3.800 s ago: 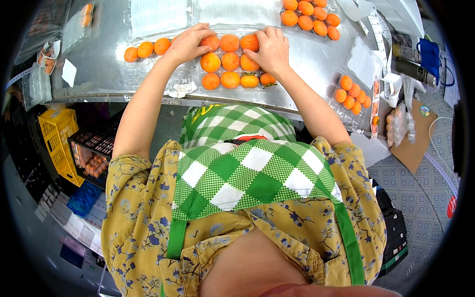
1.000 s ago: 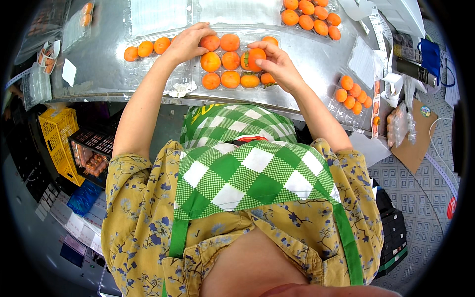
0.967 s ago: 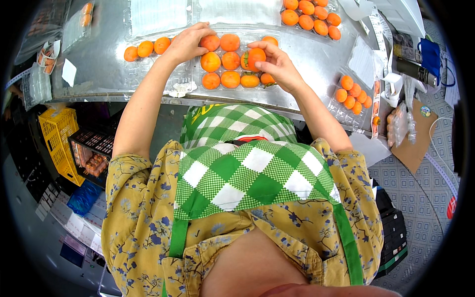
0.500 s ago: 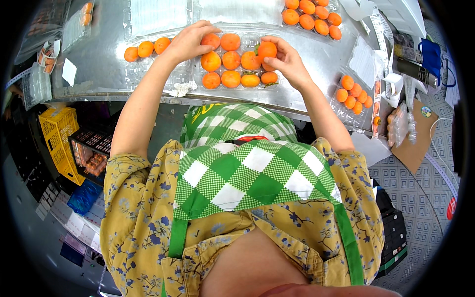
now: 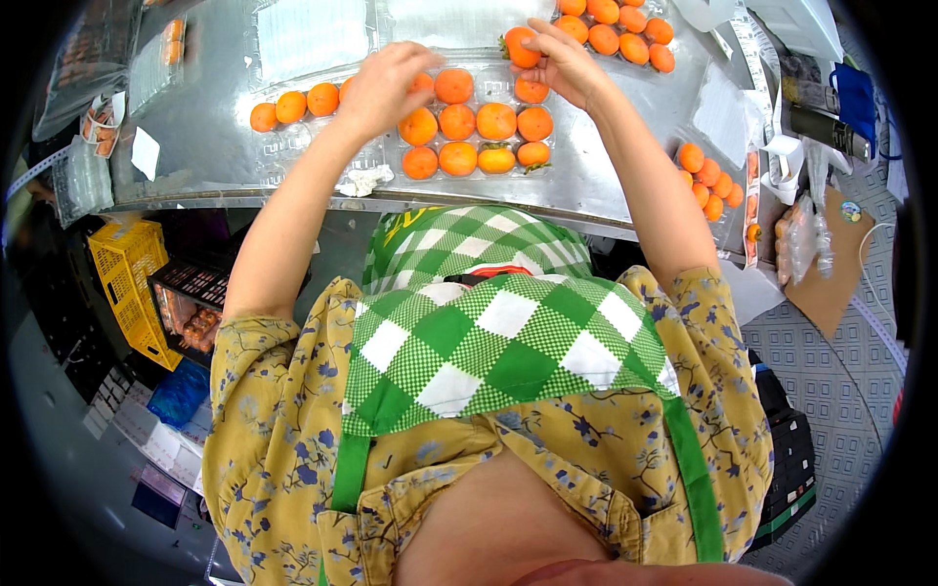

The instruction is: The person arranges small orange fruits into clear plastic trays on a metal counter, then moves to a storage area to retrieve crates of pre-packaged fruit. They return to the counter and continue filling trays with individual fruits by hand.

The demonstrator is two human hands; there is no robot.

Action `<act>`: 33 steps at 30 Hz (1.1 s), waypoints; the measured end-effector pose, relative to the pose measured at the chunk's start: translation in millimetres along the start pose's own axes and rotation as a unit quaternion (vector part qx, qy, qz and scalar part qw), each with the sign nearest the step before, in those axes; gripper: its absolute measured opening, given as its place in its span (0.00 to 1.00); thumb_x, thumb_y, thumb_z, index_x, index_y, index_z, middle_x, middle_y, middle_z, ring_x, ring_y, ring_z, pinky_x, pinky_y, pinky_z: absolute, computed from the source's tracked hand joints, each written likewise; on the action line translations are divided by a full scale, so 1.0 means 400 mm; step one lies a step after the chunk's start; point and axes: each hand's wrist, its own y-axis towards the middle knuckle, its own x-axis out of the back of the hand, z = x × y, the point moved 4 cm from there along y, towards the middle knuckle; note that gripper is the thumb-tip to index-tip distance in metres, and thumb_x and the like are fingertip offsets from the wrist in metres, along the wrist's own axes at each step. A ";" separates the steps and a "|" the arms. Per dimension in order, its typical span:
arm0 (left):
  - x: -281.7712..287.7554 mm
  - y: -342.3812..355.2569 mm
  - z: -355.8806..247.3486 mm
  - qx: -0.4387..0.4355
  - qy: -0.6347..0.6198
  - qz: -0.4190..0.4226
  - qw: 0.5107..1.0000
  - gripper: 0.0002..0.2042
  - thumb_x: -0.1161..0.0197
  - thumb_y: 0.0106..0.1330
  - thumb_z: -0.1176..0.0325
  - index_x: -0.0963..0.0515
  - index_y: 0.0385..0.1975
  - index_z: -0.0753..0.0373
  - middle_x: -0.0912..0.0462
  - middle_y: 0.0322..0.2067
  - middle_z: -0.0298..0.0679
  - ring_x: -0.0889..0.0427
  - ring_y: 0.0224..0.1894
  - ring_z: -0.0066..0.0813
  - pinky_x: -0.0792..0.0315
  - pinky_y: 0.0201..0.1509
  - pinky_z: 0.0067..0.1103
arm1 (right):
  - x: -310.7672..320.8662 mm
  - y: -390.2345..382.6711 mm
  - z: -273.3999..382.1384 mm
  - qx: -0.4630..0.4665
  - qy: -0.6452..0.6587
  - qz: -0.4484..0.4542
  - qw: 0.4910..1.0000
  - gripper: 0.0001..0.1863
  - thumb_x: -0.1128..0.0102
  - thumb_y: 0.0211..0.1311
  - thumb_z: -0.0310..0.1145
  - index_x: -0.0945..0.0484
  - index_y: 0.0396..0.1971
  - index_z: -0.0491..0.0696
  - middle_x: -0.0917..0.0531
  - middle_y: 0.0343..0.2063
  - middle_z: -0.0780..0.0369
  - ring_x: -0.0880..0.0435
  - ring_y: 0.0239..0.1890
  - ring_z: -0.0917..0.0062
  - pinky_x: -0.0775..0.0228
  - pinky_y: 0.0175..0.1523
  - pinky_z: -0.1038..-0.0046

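Head view: our right hand (image 5: 567, 66) grips a persimmon (image 5: 521, 46), upper centre; left hand (image 5: 387, 86), we can't tell grip; metal tabletop (image 5: 586, 151) beyond right edge of plastic tray (image 5: 492, 90).

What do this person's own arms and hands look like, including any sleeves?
The left hand and right hand are ungloved, with no jewellery visible, though the left is blurred. The left sleeve and right sleeve are loose, mustard yellow with blue floral print, ending well short of the hands.

Bright tabletop (image 5: 207, 122) glare (black corners)
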 end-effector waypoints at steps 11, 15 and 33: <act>-0.064 -0.015 -0.101 -0.064 0.093 0.083 0.990 0.22 0.28 0.41 0.67 0.21 0.41 0.57 0.30 0.39 0.36 0.30 0.45 0.35 0.33 0.50 0.29 | 0.001 0.015 -0.004 -0.023 0.069 0.019 0.997 0.35 0.39 0.56 0.36 0.42 0.62 0.45 0.26 0.46 0.60 0.20 0.42 0.67 0.26 0.42 0.74; -0.069 -0.012 -0.103 -0.061 0.089 0.089 0.990 0.22 0.28 0.41 0.67 0.24 0.40 0.59 0.30 0.38 0.36 0.30 0.45 0.35 0.33 0.49 0.29 | 0.006 0.016 -0.011 -0.023 0.073 0.007 0.997 0.34 0.40 0.56 0.36 0.42 0.62 0.45 0.26 0.46 0.60 0.20 0.42 0.67 0.26 0.42 0.74; -0.091 -0.035 -0.098 -0.037 -0.012 0.096 0.995 0.25 0.31 0.41 0.75 0.26 0.45 0.60 0.29 0.40 0.38 0.27 0.43 0.39 0.31 0.47 0.30 | 0.015 0.002 -0.019 -0.015 0.064 0.008 0.998 0.28 0.44 0.59 0.37 0.38 0.59 0.46 0.24 0.43 0.60 0.20 0.40 0.69 0.27 0.42 0.74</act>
